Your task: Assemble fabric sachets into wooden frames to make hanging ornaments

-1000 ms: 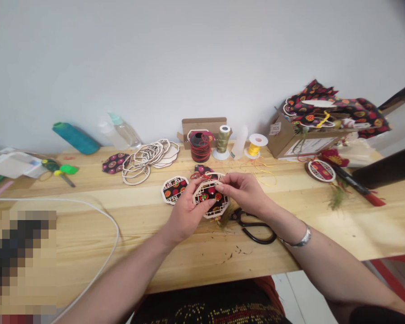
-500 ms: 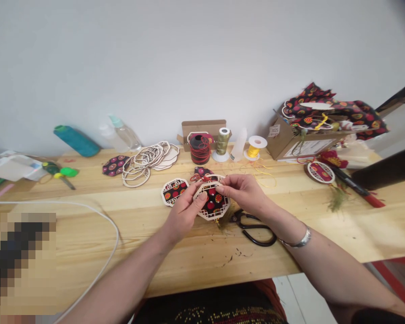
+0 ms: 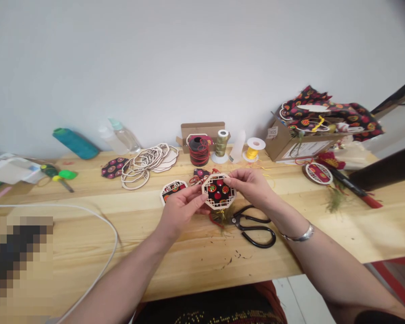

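An octagonal pendant [image 3: 218, 192], with a pale wooden lattice frame over dark red-patterned fabric, is held up above the table between both hands. My left hand [image 3: 182, 204] pinches its left edge, thumb in front and fingers behind. At the upper right edge, my right hand [image 3: 251, 185] grips it between thumb and fingers. A similar fabric-backed wooden frame [image 3: 172, 189] lies beside my left hand, partly covered by it. Black-handled scissors [image 3: 256, 229] rest below my right hand, their blades hidden under greenish thread. Behind the pendant sits a scrap of patterned fabric [image 3: 201, 174].
Loose wooden frames [image 3: 145, 162] lie piled at the back left. Along the wall stand a red cord spool [image 3: 199, 153], a green thread spool [image 3: 222, 145] and a yellow thread spool [image 3: 254, 148]. A cardboard box [image 3: 286, 143] overflows with fabric. A white cable [image 3: 111, 225] curves across the left.
The pendant has shifted slightly right and up, and its face now shows more fully toward me. Both hands have moved with it and still grip its edges.
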### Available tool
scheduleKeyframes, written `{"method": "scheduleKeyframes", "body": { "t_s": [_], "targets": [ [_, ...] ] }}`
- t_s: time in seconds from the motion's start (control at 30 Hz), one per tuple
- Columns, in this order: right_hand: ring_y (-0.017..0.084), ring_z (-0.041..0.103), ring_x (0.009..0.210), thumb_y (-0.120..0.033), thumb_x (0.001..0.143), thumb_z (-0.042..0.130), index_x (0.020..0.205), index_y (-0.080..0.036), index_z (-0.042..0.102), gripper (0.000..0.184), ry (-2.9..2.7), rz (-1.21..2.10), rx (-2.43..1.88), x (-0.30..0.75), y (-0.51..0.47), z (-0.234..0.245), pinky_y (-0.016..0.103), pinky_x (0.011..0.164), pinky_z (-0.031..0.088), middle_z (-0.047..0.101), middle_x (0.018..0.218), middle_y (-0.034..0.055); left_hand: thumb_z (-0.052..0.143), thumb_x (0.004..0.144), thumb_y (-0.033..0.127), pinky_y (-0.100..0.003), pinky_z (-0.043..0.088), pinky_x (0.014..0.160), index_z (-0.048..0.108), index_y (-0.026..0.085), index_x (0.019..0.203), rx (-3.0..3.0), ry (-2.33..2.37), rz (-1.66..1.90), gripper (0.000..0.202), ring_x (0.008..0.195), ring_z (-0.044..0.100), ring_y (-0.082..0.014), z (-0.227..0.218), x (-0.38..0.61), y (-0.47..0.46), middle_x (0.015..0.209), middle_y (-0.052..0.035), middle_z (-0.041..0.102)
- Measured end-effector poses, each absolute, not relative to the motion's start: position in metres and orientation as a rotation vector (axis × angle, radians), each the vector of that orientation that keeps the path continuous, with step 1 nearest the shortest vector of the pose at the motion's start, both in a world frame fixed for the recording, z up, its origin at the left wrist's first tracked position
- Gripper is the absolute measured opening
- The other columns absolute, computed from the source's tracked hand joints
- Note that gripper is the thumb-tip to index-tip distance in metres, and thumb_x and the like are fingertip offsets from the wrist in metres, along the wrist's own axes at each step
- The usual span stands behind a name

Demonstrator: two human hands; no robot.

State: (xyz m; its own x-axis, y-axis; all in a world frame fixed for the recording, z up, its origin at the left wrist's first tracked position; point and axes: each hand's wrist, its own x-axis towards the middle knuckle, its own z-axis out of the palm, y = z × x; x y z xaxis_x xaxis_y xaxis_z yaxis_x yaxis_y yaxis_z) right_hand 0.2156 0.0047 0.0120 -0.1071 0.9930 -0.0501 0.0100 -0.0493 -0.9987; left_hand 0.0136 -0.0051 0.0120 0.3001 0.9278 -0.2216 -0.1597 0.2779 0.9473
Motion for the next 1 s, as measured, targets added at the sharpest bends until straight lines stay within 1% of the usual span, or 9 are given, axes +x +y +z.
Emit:
{"method": "scheduleKeyframes", "body": {
  "t_s": [0.2, 0.3, 0.43, 0.53, 0.67, 0.73, 0.83, 0.9, 1.0],
  "targets": [
    [0.011, 0.056, 0.06, -0.041, 0.07, 0.073, 0.072, -0.015, 0.067, 0.026, -1.268, 1.316, -1.229, 0.2127, 0.0025, 0.0137, 0.027, 0.06, 0.045, 0.066, 0.067, 0.0015, 0.082, 0.064, 0.031, -0.024, 0.06, 0.055, 0.071, 0.011, 0.092, 0.997, 1.002, 0.919, 0.037, 0.061, 0.069, -0.0149, 0.0089, 0.0159, -0.0051, 0.075, -0.0046, 0.076],
    [0.01, 0.054, 0.059, -0.04, 0.069, 0.073, 0.07, -0.015, 0.066, 0.026, -1.263, 1.31, -1.244, 0.2116, 0.0022, 0.0138, 0.026, 0.059, 0.044, 0.065, 0.066, 0.0008, 0.081, 0.065, 0.032, -0.024, 0.059, 0.055, 0.071, 0.011, 0.089, 1.03, 0.989, 0.915, 0.034, 0.061, 0.069, -0.0146, 0.0073, 0.0156, -0.0051, 0.074, -0.0045, 0.076],
    [0.01, 0.054, 0.059, -0.042, 0.069, 0.072, 0.069, -0.015, 0.065, 0.027, -1.276, 1.325, -1.268, 0.2111, 0.0013, 0.0145, 0.026, 0.058, 0.043, 0.064, 0.065, 0.0008, 0.08, 0.066, 0.034, -0.026, 0.06, 0.058, 0.07, 0.012, 0.084, 1.068, 0.98, 0.883, 0.031, 0.063, 0.069, -0.0157, 0.0086, 0.0148, -0.0051, 0.074, -0.005, 0.076],
    [0.011, 0.054, 0.059, -0.042, 0.069, 0.072, 0.069, -0.015, 0.064, 0.028, -1.28, 1.332, -1.27, 0.2109, 0.0003, 0.0161, 0.026, 0.058, 0.043, 0.064, 0.065, 0.0008, 0.079, 0.067, 0.035, -0.028, 0.06, 0.06, 0.069, 0.012, 0.088, 1.069, 0.967, 0.872, 0.033, 0.065, 0.069, -0.0169, 0.0097, 0.0139, -0.0057, 0.076, -0.0051, 0.076],
    [0.011, 0.054, 0.059, -0.042, 0.069, 0.072, 0.069, -0.016, 0.064, 0.027, -1.284, 1.346, -1.277, 0.2102, -0.0008, 0.0182, 0.027, 0.059, 0.043, 0.064, 0.065, 0.0005, 0.077, 0.07, 0.037, -0.031, 0.059, 0.069, 0.068, 0.011, 0.091, 1.075, 0.944, 0.882, 0.035, 0.074, 0.07, -0.0189, 0.0096, 0.0124, -0.0069, 0.081, -0.0064, 0.076],
    [0.01, 0.053, 0.059, -0.041, 0.07, 0.072, 0.069, -0.015, 0.064, 0.027, -1.291, 1.352, -1.29, 0.2098, -0.0014, 0.0189, 0.026, 0.059, 0.042, 0.063, 0.065, 0.0005, 0.078, 0.069, 0.037, -0.031, 0.059, 0.073, 0.068, 0.011, 0.094, 1.046, 0.937, 0.886, 0.037, 0.078, 0.071, -0.02, 0.0095, 0.0123, -0.0069, 0.085, -0.0073, 0.076],
    [0.01, 0.053, 0.059, -0.041, 0.071, 0.072, 0.07, -0.015, 0.064, 0.028, -1.303, 1.372, -1.305, 0.2091, -0.0022, 0.019, 0.026, 0.058, 0.041, 0.064, 0.066, 0.0012, 0.081, 0.066, 0.035, -0.031, 0.058, 0.074, 0.067, 0.013, 0.103, 0.997, 0.935, 0.905, 0.045, 0.084, 0.071, -0.0213, 0.0099, 0.0129, -0.0061, 0.096, -0.0081, 0.076],
    [0.01, 0.053, 0.058, -0.042, 0.07, 0.073, 0.07, -0.014, 0.064, 0.029, -1.321, 1.377, -1.317, 0.2089, -0.0023, 0.018, 0.026, 0.057, 0.041, 0.063, 0.064, 0.001, 0.081, 0.066, 0.035, -0.031, 0.058, 0.077, 0.067, 0.014, 0.107, 0.993, 0.95, 0.906, 0.048, 0.088, 0.071, -0.022, 0.01, 0.0132, -0.0053, 0.102, -0.0089, 0.075],
    [0.01, 0.051, 0.056, -0.045, 0.067, 0.074, 0.07, -0.014, 0.063, 0.032, -1.357, 1.379, -1.333, 0.209, -0.002, 0.0156, 0.026, 0.054, 0.04, 0.061, 0.061, 0.0002, 0.08, 0.066, 0.036, -0.033, 0.058, 0.08, 0.067, 0.013, 0.109, 1.003, 0.966, 0.876, 0.051, 0.092, 0.071, -0.0238, 0.0088, 0.0133, -0.0044, 0.104, -0.01, 0.075]
  ]
}}
